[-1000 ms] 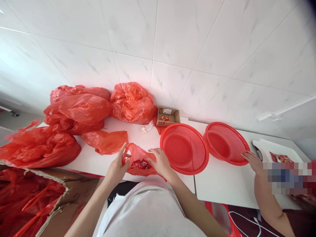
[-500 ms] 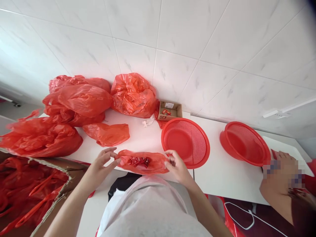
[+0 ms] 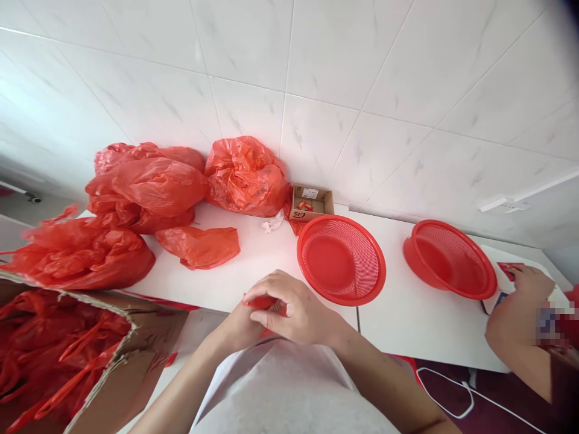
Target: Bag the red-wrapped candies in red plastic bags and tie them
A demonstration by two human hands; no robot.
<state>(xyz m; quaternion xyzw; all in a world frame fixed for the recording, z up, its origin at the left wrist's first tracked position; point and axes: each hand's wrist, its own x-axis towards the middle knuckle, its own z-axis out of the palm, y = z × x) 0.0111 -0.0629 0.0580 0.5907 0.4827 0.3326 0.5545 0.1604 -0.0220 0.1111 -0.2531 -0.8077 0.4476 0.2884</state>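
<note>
Close in front of my body, at the table's near edge, my two hands meet over a red plastic bag [image 3: 260, 301]. My left hand [image 3: 243, 325] is closed round the gathered bag, its fingers mostly behind the other hand. Curled over the top of the same bunch is my right hand [image 3: 294, 304], thumb and fingers bent in on the plastic. Only small bits of red show between them; the rest of the bag and whatever it contains are hidden. Nearest beyond my hands lies a flat red plastic bag [image 3: 203, 246].
Two red baskets, a near one [image 3: 340, 265] and a far one [image 3: 447, 259], stand to the right. Large stuffed red bags [image 3: 246, 175] line the wall. A small carton [image 3: 312, 202] sits behind; a big cardboard box [image 3: 149, 337] is at left. A co-worker's arm [image 3: 515, 325] reaches in right.
My hands have come together from the bag's two ends. The opened bag is now bunched up between them, its contents out of sight. The co-worker's hand has shifted slightly.
</note>
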